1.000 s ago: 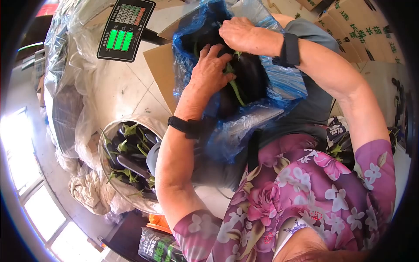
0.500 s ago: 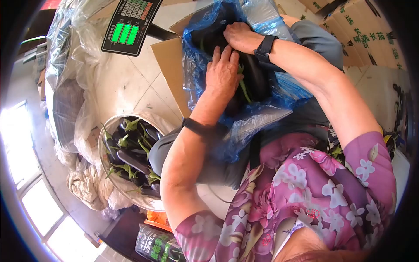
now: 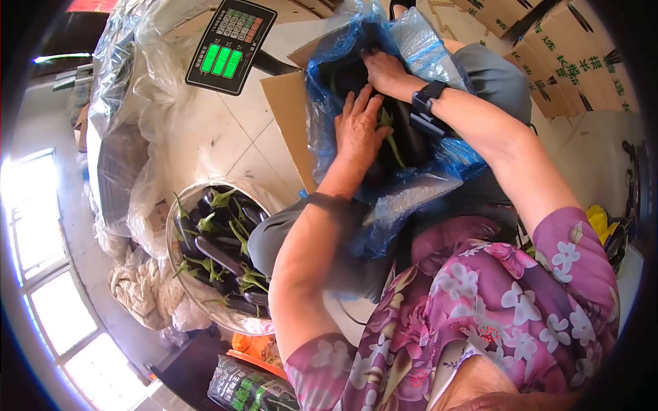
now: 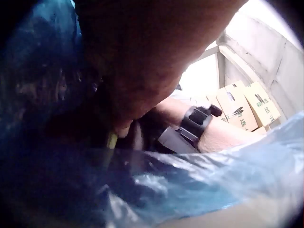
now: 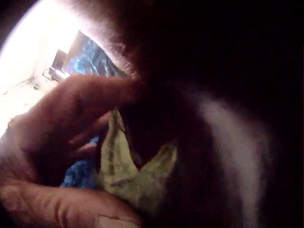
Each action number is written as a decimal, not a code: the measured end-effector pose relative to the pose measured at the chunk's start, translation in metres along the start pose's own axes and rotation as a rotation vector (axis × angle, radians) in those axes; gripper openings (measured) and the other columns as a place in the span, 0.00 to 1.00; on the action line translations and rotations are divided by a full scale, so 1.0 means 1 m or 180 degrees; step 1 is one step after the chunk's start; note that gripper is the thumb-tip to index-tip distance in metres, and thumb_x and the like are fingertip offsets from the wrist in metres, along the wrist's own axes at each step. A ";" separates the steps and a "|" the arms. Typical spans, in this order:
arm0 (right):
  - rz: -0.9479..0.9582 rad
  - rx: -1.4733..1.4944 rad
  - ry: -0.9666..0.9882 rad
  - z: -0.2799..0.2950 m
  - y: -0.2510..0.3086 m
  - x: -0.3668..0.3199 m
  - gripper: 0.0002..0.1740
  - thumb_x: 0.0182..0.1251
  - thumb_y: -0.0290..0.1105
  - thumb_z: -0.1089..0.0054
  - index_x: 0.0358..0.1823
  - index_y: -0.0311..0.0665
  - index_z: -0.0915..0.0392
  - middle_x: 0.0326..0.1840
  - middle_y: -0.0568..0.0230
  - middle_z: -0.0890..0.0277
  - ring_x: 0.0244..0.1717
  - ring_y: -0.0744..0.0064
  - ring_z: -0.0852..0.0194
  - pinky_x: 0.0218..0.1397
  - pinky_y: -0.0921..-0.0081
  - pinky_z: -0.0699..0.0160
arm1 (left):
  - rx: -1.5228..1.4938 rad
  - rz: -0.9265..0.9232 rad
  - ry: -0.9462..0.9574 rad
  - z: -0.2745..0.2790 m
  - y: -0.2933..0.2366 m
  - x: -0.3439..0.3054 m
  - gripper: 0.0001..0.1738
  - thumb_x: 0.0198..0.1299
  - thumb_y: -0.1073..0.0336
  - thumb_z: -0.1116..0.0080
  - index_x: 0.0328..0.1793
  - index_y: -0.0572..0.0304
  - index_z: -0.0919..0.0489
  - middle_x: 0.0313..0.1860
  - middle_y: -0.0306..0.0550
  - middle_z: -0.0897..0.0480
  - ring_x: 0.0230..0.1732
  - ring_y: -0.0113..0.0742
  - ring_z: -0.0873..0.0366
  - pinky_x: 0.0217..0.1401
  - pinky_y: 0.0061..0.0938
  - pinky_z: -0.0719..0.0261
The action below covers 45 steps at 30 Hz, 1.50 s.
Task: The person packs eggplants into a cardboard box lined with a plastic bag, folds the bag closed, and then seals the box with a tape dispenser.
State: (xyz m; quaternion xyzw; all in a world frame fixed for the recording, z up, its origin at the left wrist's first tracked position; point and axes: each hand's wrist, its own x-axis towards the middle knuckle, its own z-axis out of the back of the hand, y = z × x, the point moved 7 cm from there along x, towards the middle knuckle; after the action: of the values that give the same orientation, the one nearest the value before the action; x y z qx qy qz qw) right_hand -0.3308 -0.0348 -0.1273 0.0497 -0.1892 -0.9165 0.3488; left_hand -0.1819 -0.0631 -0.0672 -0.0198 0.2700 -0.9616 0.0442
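Eggplants, smooth and dark, fill our cardboard box, its crinkled blue film presumably preventing scuffs; our left hand rests spread on them, likely steadying; our right hand reaches in, grip hidden. From the left wrist, we see a slender stem near the thumb. From the right wrist, thumb and finger, seemingly the left's, bracket a pointed calyx.

Eggplants in bag — bag in box.

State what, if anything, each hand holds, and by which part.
Left hand: thumb and fingers flank an eggplant at its green cap; gripping or only pressing, I cannot tell. Right hand: cannot be told, its fingertips are unclear.
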 end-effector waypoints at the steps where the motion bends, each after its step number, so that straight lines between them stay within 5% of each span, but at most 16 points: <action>1: 0.0055 0.0196 0.0272 0.006 0.004 -0.003 0.17 0.61 0.27 0.45 0.51 0.32 0.21 0.48 0.39 0.22 0.50 0.38 0.20 0.48 0.52 0.18 | 0.0042 -0.0155 -0.0128 0.009 -0.001 0.000 0.37 0.45 0.64 0.23 0.64 0.55 0.24 0.72 0.49 0.29 0.72 0.58 0.33 0.65 0.52 0.28; 3: 0.0315 0.0638 0.0816 0.018 0.008 -0.002 0.10 0.62 0.28 0.46 0.41 0.35 0.18 0.42 0.45 0.18 0.49 0.43 0.20 0.49 0.52 0.21 | -0.0261 -0.0148 -0.0058 0.020 0.002 0.002 0.33 0.47 0.62 0.24 0.62 0.57 0.22 0.67 0.52 0.24 0.67 0.57 0.28 0.63 0.48 0.25; 6: 0.1164 0.1255 -0.0293 0.118 0.025 -0.026 0.09 0.67 0.32 0.43 0.42 0.36 0.18 0.38 0.51 0.17 0.43 0.52 0.18 0.49 0.63 0.21 | -0.0859 0.0098 -0.0151 0.074 -0.024 0.001 0.27 0.51 0.61 0.28 0.57 0.63 0.19 0.48 0.58 0.16 0.45 0.56 0.18 0.51 0.43 0.21; 10: 0.0838 0.1023 -0.0952 0.197 -0.007 -0.026 0.14 0.65 0.40 0.36 0.45 0.39 0.17 0.40 0.52 0.16 0.42 0.51 0.16 0.48 0.60 0.19 | -0.0479 0.0137 -0.0874 0.116 0.007 -0.001 0.27 0.53 0.63 0.30 0.59 0.64 0.21 0.47 0.59 0.16 0.46 0.57 0.18 0.50 0.43 0.21; 12: -0.0180 0.0962 -0.0014 0.196 -0.027 -0.015 0.37 0.61 0.41 0.33 0.66 0.27 0.34 0.57 0.45 0.22 0.54 0.55 0.19 0.58 0.66 0.19 | -0.0368 0.0420 -0.0728 0.117 0.019 0.005 0.30 0.53 0.61 0.28 0.62 0.63 0.23 0.49 0.60 0.18 0.50 0.57 0.20 0.54 0.43 0.22; 14: -0.0311 0.0534 0.0305 0.188 -0.019 -0.014 0.34 0.65 0.42 0.35 0.67 0.30 0.32 0.59 0.52 0.20 0.52 0.64 0.17 0.56 0.70 0.19 | 0.0562 0.0527 -0.0772 0.116 0.029 0.013 0.34 0.52 0.60 0.27 0.65 0.62 0.25 0.51 0.60 0.20 0.55 0.58 0.23 0.58 0.44 0.24; 16: 0.0061 0.0893 -0.0457 0.179 -0.014 -0.019 0.17 0.65 0.43 0.35 0.48 0.40 0.18 0.41 0.53 0.17 0.41 0.50 0.17 0.50 0.59 0.19 | 0.0578 0.0620 -0.0687 0.106 0.036 0.018 0.36 0.52 0.58 0.27 0.66 0.62 0.27 0.54 0.60 0.21 0.57 0.58 0.25 0.60 0.46 0.26; 18: 0.0258 0.0726 -0.0477 0.171 -0.009 -0.024 0.25 0.62 0.46 0.32 0.55 0.39 0.21 0.46 0.54 0.19 0.46 0.50 0.19 0.53 0.58 0.20 | 0.0883 0.0655 -0.0756 0.099 0.038 0.023 0.34 0.52 0.57 0.27 0.64 0.61 0.26 0.54 0.57 0.21 0.57 0.57 0.24 0.58 0.46 0.25; 20: 0.1172 -0.0325 -0.1928 0.187 0.018 -0.041 0.32 0.58 0.45 0.28 0.61 0.36 0.25 0.52 0.54 0.24 0.52 0.51 0.22 0.56 0.59 0.20 | 0.0905 0.0739 -0.0696 0.093 0.044 0.035 0.30 0.53 0.59 0.29 0.61 0.59 0.24 0.52 0.58 0.20 0.54 0.58 0.22 0.56 0.47 0.24; 25: 0.0920 -0.0609 -0.0778 0.159 0.019 -0.032 0.17 0.57 0.33 0.33 0.46 0.35 0.24 0.43 0.51 0.21 0.49 0.51 0.21 0.49 0.56 0.19 | 0.0233 0.0120 -0.0847 0.067 0.039 0.047 0.08 0.56 0.68 0.36 0.42 0.56 0.17 0.34 0.59 0.18 0.38 0.62 0.19 0.41 0.50 0.21; 28: 0.0634 -0.1062 0.0581 0.139 0.016 -0.037 0.12 0.58 0.31 0.34 0.40 0.34 0.23 0.35 0.55 0.23 0.44 0.48 0.21 0.46 0.57 0.21 | -0.0063 -0.0412 0.0257 0.047 -0.003 0.027 0.08 0.51 0.74 0.41 0.38 0.57 0.20 0.36 0.58 0.19 0.39 0.61 0.18 0.42 0.51 0.19; 30: 0.1792 -0.0172 0.0370 0.153 0.041 -0.078 0.07 0.57 0.30 0.35 0.33 0.36 0.22 0.30 0.56 0.23 0.39 0.49 0.20 0.44 0.57 0.21 | 0.0450 -0.0685 0.0869 0.051 -0.034 -0.001 0.09 0.49 0.75 0.40 0.37 0.57 0.21 0.35 0.56 0.19 0.39 0.59 0.17 0.42 0.48 0.18; 32: 0.2170 0.1532 0.2069 0.145 0.071 -0.121 0.06 0.58 0.29 0.35 0.31 0.35 0.23 0.31 0.54 0.23 0.37 0.50 0.21 0.41 0.59 0.22 | 0.0388 -0.0588 0.1310 0.056 -0.039 -0.026 0.09 0.48 0.76 0.40 0.36 0.57 0.23 0.35 0.54 0.20 0.39 0.57 0.17 0.41 0.45 0.18; 35: 0.2163 0.2436 0.2809 0.172 0.088 -0.157 0.07 0.59 0.30 0.33 0.35 0.36 0.21 0.36 0.57 0.21 0.36 0.54 0.21 0.39 0.65 0.21 | 0.0154 -0.0552 0.1826 0.064 -0.049 -0.061 0.08 0.51 0.76 0.39 0.38 0.58 0.23 0.36 0.55 0.20 0.37 0.58 0.18 0.39 0.46 0.20; 40: 0.0465 0.1826 -0.0569 0.212 0.009 -0.112 0.15 0.61 0.33 0.31 0.47 0.36 0.19 0.47 0.55 0.22 0.38 0.59 0.21 0.39 0.71 0.21 | -0.0900 -0.0066 0.0361 0.114 -0.052 -0.040 0.12 0.60 0.69 0.37 0.50 0.63 0.19 0.39 0.54 0.18 0.37 0.52 0.19 0.40 0.38 0.20; 45: 0.0595 0.0136 0.0156 0.189 -0.009 -0.131 0.12 0.61 0.33 0.32 0.43 0.35 0.20 0.42 0.48 0.21 0.38 0.49 0.20 0.38 0.62 0.21 | -0.0210 -0.0589 0.0200 0.113 -0.042 -0.022 0.30 0.54 0.55 0.28 0.59 0.64 0.23 0.52 0.60 0.21 0.54 0.61 0.24 0.58 0.46 0.25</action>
State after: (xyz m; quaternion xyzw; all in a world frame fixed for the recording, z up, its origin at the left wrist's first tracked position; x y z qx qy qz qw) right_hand -0.2797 0.1165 0.0387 0.0617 -0.2039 -0.8742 0.4362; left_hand -0.1557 -0.0840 0.0509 -0.0160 0.2998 -0.9523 -0.0539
